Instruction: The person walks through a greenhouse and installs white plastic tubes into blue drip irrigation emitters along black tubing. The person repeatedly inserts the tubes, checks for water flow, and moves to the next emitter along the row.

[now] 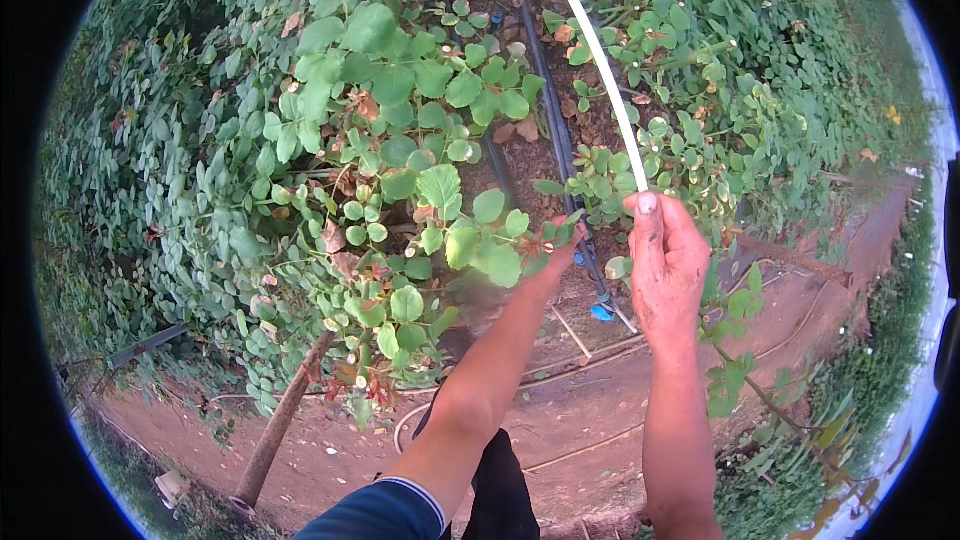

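My right hand (pixel 666 262) pinches the lower end of a white plastic strip or tube (pixel 604 60) between thumb and fingers; the strip curves up and out of the picture's top. To its left, my left hand (pixel 568 234) reaches down to the black drip irrigation pipes (pixel 551 97) between the rows of plants. Leaves cover part of that hand, and its fingers are hard to make out, so whether it grips a pipe cannot be told. Below the hands, a blue fitting (pixel 601 312) sits by the pipe's end.
Leafy rose bushes (pixel 405 82) crowd the left, with more plants (pixel 750 90) at right. A wooden post (pixel 283 420) leans at lower left, and a rusty bar (pixel 795 259) juts out at right. Thin hoses (pixel 585 451) cross the soil path. A leafy stem (pixel 757 390) rises beside my right forearm.
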Tool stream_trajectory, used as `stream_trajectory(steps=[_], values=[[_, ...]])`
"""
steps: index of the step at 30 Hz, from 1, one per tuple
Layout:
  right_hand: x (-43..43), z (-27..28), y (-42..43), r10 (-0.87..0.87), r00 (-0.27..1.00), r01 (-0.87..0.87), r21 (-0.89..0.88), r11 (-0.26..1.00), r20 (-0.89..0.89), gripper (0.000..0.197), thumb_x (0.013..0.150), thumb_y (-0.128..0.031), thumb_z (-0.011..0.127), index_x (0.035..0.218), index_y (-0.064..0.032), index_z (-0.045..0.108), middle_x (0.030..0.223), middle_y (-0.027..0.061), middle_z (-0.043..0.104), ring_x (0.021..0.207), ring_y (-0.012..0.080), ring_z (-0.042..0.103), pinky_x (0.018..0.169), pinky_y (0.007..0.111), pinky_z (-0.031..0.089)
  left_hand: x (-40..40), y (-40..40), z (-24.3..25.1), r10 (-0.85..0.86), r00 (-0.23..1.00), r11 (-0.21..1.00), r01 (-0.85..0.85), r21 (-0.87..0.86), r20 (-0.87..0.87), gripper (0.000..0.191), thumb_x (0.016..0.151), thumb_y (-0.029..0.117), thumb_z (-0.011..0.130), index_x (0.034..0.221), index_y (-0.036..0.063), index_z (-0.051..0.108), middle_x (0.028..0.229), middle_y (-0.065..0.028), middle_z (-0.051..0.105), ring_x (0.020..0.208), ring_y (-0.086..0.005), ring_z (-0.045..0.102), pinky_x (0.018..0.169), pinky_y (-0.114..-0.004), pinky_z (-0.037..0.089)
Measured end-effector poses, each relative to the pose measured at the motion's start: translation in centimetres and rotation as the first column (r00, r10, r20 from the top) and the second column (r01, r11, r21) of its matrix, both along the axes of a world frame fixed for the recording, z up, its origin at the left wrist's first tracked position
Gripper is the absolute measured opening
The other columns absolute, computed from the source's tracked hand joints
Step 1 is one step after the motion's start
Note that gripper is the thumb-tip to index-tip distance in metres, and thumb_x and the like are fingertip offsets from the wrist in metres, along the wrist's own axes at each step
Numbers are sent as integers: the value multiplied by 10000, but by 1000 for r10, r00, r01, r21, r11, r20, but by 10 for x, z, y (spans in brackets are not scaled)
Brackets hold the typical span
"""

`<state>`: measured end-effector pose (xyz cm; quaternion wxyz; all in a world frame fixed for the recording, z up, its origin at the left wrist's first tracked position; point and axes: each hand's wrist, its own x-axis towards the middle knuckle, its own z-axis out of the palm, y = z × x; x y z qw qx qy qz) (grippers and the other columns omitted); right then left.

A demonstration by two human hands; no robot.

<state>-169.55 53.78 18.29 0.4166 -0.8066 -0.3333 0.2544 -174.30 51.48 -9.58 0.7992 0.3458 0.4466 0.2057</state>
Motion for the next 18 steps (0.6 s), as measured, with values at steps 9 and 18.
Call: stream_trajectory(steps=[9,18], values=[[78,8,78,455,816,-264,-470,842,355,308,999,-288,496,935,-5,600,595,34,466,538,109,421,507,287,356,20,-25,-44,476,822,839,-319,-441,312,298,870,166,628,1073,9,477,967,-183,574,858,-292,588,756,-374,556],[159,43,53,790,491,-454,-666,592,367,205,967,-177,531,876,-2,586,555,141,482,457,276,429,473,374,368,18,-25,-10,-34,978,990,5,-139,-206,546,917,490,483,1307,108,492,1187,-111,589,1105,-259,552,971,-369,386]])
